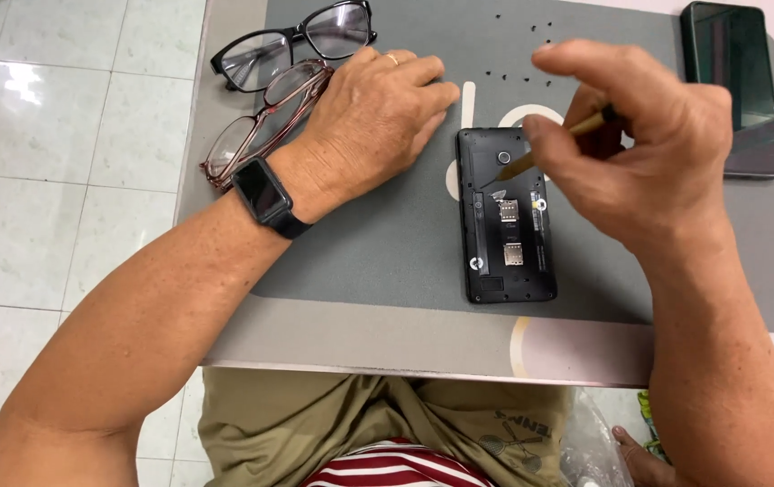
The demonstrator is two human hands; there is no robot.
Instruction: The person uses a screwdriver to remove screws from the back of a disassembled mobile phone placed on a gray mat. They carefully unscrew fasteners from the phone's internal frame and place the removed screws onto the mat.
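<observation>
Right hand (pixel 649 144) pinching thin brown screwdriver (pixel 549 144), tip on upper part of opened black phone (pixel 506 216), back cover off, lying at centre of grey mat (pixel 387 243). Left hand (pixel 373 122) flat, loosely curled, holding nothing, just left of phone. Tiny black screws (pixel 518 54) scattered far side. Two pairs of glasses (pixel 270 90) far left; second phone (pixel 734 86) far right.

Dark rectangular phone screen (pixel 735 86), glossy black-green, switched off, lies face up at the bench's far right corner, half on the grey mat (pixel 387 243). Small square black smartwatch screen (pixel 262 190), blank, sits on the left wrist. Crinkled clear plastic bag (pixel 588 446) shows below the bench edge, near the lap.
</observation>
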